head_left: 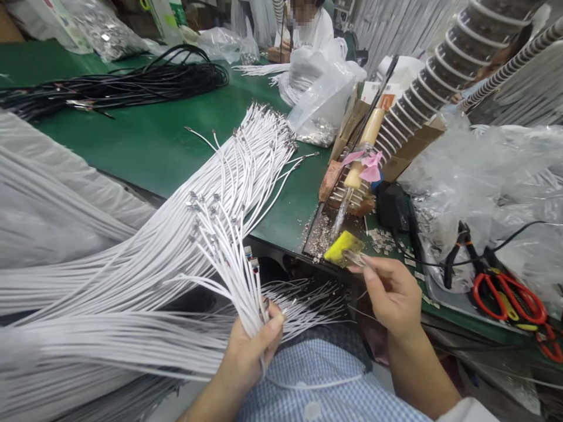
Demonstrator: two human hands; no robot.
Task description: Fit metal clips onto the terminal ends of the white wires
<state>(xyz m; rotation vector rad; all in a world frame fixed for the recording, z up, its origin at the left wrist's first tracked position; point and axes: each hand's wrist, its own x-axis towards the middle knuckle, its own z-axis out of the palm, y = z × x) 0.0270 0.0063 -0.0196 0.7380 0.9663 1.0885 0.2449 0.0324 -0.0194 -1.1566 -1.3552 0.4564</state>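
My left hand (250, 346) is closed around a bunch of thin white cables (220, 234) whose metal-tipped ends fan upward. More white cables (255, 152) lie spread across the green table (141, 140). My right hand (391, 290) pinches a small clear piece (354, 256) at its fingertips, close to a yellow sponge (343, 246). Just above the sponge, a soldering iron (358, 170) with a wooden handle rests tip-down on a stand with pink tape. Solder scraps lie on the dark tray (321, 234) beneath it.
A coil of black cables (132, 82) lies at the far left. Clear plastic bags (325, 88) and cardboard boxes (413, 146) stand behind the iron. Red-handled scissors (510, 299) and black pliers (457, 252) lie at right. Another person (308, 23) sits at the table's far end.
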